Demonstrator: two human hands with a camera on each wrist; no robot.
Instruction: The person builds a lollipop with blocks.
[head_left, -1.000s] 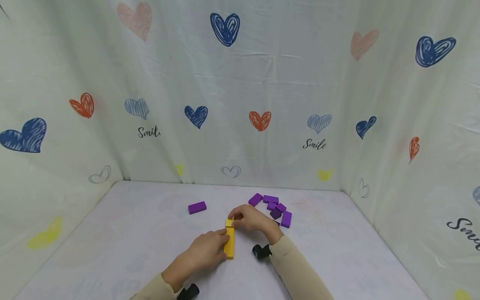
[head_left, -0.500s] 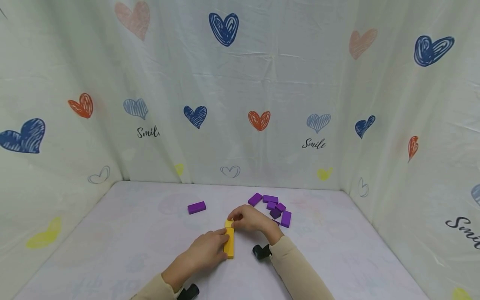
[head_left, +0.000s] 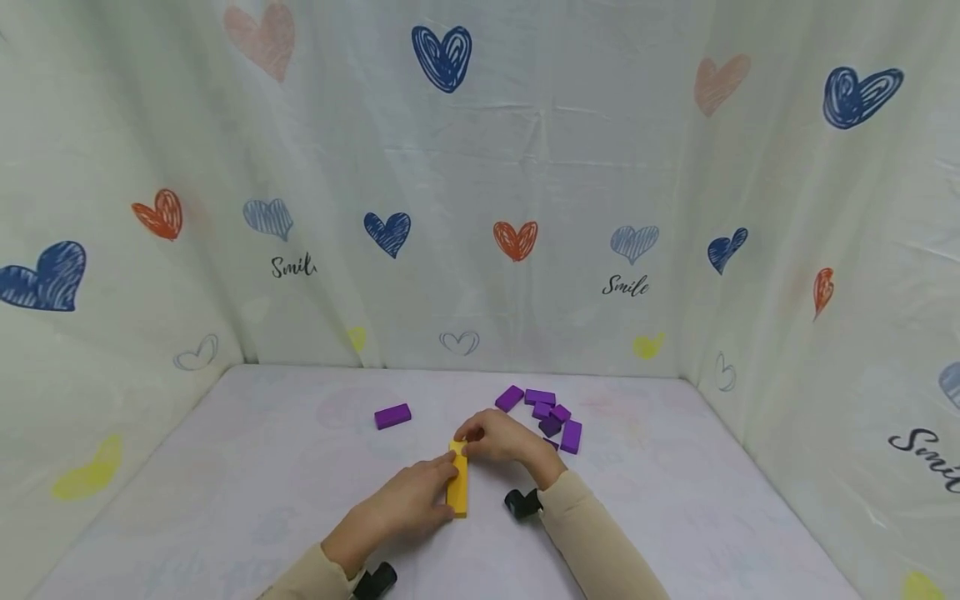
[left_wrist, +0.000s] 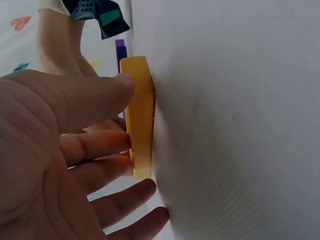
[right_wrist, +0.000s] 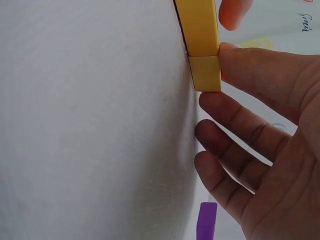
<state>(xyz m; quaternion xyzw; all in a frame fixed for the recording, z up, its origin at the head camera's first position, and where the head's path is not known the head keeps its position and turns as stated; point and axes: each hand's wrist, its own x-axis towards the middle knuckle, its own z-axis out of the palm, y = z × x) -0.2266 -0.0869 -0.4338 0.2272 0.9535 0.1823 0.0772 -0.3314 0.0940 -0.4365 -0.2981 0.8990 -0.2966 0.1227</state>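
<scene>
A long yellow block (head_left: pixel 458 492) lies on the table between both hands, pointing away from the person. At its far end sits a small yellow block (right_wrist: pixel 205 73), end to end and in line with it in the right wrist view. My left hand (head_left: pixel 412 500) holds the long block from the left, its thumb (left_wrist: pixel 107 95) against the block and several fingertips along its side. From the right, my right hand (head_left: pixel 504 437) pinches the small block between thumb and forefinger. Its other fingers reach past the block's end, holding nothing.
Several purple blocks (head_left: pixel 572 437) lie loosely grouped beyond the right hand. One purple block (head_left: pixel 392 417) lies alone at the back left. A curtain printed with hearts (head_left: pixel 515 242) surrounds the white table (head_left: pixel 285 467).
The left hand's fingertips have slid slightly away from the person, over the join between the yellow blocks. The right hand and the purple blocks look almost unchanged.
</scene>
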